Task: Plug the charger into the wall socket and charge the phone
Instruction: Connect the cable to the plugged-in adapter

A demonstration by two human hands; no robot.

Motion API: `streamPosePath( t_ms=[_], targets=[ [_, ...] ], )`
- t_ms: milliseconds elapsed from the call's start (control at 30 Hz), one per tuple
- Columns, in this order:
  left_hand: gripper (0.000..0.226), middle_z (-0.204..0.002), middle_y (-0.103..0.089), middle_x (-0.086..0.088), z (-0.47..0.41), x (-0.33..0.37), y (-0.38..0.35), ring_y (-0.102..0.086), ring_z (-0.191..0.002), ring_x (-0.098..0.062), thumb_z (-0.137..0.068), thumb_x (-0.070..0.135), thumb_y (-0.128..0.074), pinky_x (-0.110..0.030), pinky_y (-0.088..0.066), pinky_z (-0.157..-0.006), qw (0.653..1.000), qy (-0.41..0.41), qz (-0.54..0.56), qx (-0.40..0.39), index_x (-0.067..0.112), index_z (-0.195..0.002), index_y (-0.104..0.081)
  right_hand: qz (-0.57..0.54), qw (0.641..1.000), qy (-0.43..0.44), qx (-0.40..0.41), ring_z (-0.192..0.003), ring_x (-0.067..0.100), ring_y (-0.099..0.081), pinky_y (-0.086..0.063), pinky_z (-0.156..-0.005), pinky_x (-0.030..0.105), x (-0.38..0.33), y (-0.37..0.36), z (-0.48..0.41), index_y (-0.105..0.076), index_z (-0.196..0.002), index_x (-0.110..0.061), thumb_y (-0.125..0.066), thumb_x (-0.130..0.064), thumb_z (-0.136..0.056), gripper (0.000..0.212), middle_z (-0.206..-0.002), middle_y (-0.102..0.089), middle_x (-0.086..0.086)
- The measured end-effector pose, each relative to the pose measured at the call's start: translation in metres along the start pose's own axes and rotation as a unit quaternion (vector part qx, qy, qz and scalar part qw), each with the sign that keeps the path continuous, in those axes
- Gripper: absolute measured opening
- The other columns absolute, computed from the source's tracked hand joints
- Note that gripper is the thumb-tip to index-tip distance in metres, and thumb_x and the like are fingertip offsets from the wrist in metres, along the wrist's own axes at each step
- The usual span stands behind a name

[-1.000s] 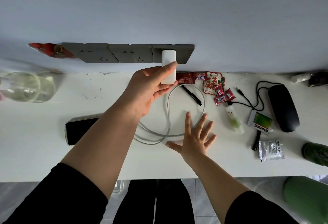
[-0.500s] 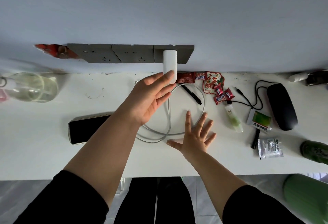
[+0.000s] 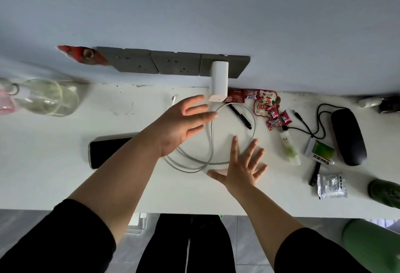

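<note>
The white charger (image 3: 219, 81) sticks out of the rightmost grey wall socket (image 3: 237, 66), plugged in. Its white cable (image 3: 211, 142) lies coiled on the white desk (image 3: 54, 175), with the free plug end (image 3: 174, 98) resting near the wall. A black phone (image 3: 108, 150) lies face up on the desk, partly under my left forearm. My left hand (image 3: 184, 123) hovers open just below and left of the charger, fingers spread, touching nothing. Flat on the desk beside the cable coil rests my right hand (image 3: 242, 164), fingers apart.
Two free sockets (image 3: 155, 63) sit left of the charger. A glass jar (image 3: 47, 97) stands at the far left. Right of the cable lie a black pen (image 3: 240, 116), candy wrappers (image 3: 270, 108), a black mouse (image 3: 348, 136) with its cord, a small bottle (image 3: 290, 148) and a foil packet (image 3: 331, 186).
My left hand let go of the charger and drew back down and left, fingers opening. The charger stays in the socket. My right hand has not moved.
</note>
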State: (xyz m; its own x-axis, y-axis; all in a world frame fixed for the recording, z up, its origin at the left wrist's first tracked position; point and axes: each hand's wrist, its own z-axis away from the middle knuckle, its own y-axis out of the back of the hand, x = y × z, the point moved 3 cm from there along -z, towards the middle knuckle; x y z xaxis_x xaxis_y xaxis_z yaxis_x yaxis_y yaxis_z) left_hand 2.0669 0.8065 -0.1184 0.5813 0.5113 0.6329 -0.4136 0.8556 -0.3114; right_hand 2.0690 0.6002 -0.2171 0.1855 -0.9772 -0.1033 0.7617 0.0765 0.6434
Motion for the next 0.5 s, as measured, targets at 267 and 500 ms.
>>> streamPosePath(
  t_ms=[267, 500],
  targets=[
    [0.034, -0.105, -0.065, -0.004, 0.002, -0.063, 0.077, -0.056, -0.084, -0.018, -0.079, 0.021, -0.073, -0.031, -0.045, -0.069, 0.913, -0.001, -0.272, 0.304, 0.012, -0.11, -0.06, 0.021, 1.0, -0.006, 0.008, -0.138, 0.046, 0.03, 0.002, -0.11, 0.069, 0.0, -0.002, -0.001, 0.044, -0.133, -0.037, -0.051, -0.087, -0.057, 0.131, -0.146, 0.045, 0.019],
    [0.039, -0.11, -0.063, -0.01, -0.034, -0.054, 0.077, -0.06, -0.097, -0.025, -0.082, 0.027, -0.068, -0.034, -0.048, -0.081, 0.854, -0.074, -0.378, 0.35, 0.009, -0.114, -0.055, 0.028, 0.999, -0.004, 0.018, -0.138, 0.046, 0.03, 0.0, -0.11, 0.069, 0.002, -0.006, -0.005, 0.045, -0.131, -0.038, -0.048, -0.089, -0.055, 0.131, -0.134, 0.054, 0.014]
  ],
)
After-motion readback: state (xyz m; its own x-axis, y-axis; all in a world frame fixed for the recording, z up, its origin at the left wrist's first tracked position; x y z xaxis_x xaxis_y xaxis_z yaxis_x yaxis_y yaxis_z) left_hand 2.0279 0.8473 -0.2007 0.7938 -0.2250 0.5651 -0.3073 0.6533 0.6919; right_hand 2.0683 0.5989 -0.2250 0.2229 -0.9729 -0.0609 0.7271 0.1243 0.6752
